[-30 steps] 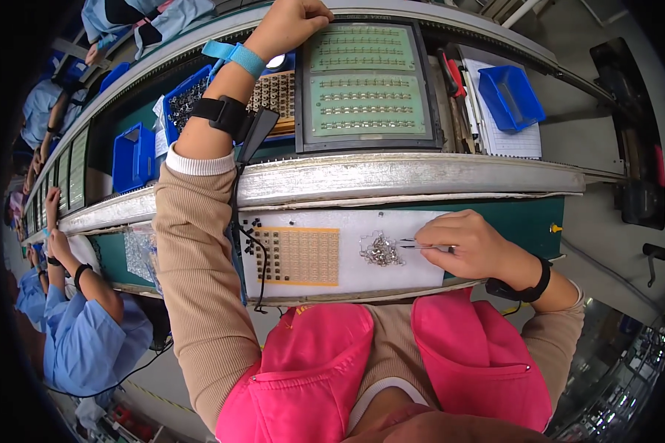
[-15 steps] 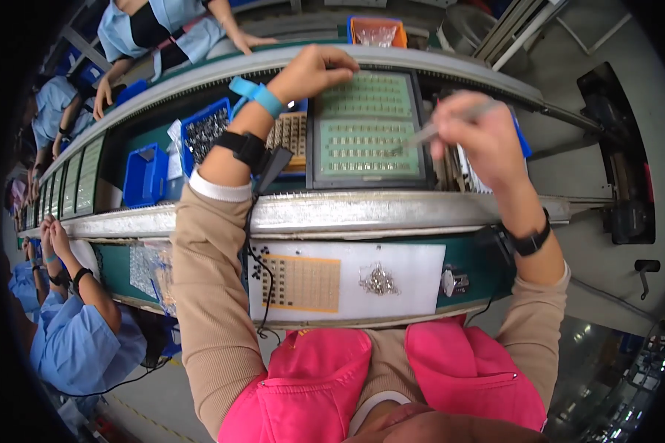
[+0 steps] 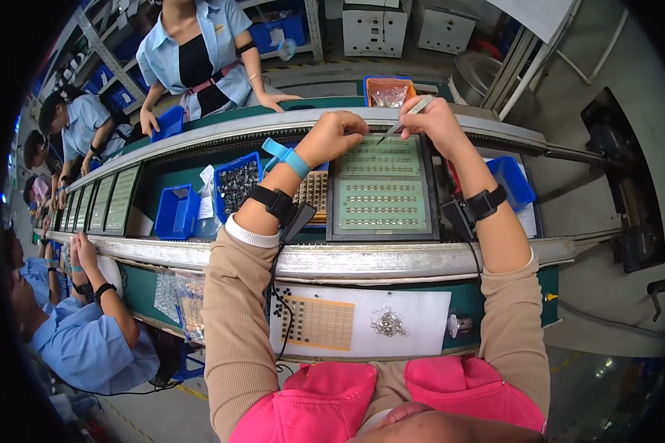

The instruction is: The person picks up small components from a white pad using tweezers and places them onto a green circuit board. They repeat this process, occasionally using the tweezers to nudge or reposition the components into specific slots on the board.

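Tweezers (image 3: 420, 105) are slanting down to the upper green board (image 3: 377, 165), pinched by the right hand (image 3: 433, 127); the left hand (image 3: 332, 138) is bending over that board's corner (whether holding anything, I cannot tell). An unsteady wrist could be knocking small parts (image 3: 381, 198) askew.

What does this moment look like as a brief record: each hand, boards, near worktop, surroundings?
Left hand: at the upper left of the dark frame; contact unclear
Right hand: holding tweezers, tip over the upper green board; contact unclear
Boards: upper green board and lower green board, both in the frame
Near worktop: white sheet bearing a yellow grid board and a silvery pile
Surroundings: blue bin of dark parts left of the frame; co-worker in light blue across the line
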The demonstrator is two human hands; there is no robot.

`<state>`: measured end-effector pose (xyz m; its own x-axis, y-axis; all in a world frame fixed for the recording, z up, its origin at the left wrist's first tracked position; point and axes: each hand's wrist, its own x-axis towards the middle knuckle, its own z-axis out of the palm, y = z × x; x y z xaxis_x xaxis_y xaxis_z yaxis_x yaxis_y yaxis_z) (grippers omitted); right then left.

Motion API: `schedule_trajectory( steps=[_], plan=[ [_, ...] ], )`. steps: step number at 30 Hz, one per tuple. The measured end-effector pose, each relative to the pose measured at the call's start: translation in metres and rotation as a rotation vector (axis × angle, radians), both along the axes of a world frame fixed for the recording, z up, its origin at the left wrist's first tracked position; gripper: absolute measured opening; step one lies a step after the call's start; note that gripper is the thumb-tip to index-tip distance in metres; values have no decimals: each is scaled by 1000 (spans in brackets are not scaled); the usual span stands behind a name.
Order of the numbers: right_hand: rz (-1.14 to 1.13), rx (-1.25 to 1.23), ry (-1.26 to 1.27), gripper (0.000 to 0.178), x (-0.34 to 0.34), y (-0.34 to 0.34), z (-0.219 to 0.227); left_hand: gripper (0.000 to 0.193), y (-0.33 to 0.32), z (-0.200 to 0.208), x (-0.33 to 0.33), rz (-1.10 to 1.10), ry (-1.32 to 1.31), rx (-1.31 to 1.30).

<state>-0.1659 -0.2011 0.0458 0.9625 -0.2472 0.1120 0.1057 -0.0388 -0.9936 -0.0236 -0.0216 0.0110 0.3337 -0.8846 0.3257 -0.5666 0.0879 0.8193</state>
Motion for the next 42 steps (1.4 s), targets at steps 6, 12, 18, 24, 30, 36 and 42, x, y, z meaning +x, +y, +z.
schedule_trajectory(
  steps=[6,12,18,24,30,36,42],
  plan=[
    [67,-336,-20,4,-1,11,-5,12,-2,-3,3,90,-132,10],
    [81,-342,16,5,0,15,-10,12,1,-8,5,92,-145,17],
    [92,-308,18,4,-1,14,-9,12,0,-6,5,89,-175,31],
    [62,-310,-8,4,0,11,-8,14,1,-4,4,78,-165,100],
    [6,-296,-52,3,-2,9,-5,16,3,-3,-1,-14,-123,138],
    [18,-275,-47,4,-1,9,-6,18,4,0,-2,-59,-144,142],
    [-9,-218,-103,4,-3,7,-4,17,4,6,-9,-62,-87,164]
  ],
)
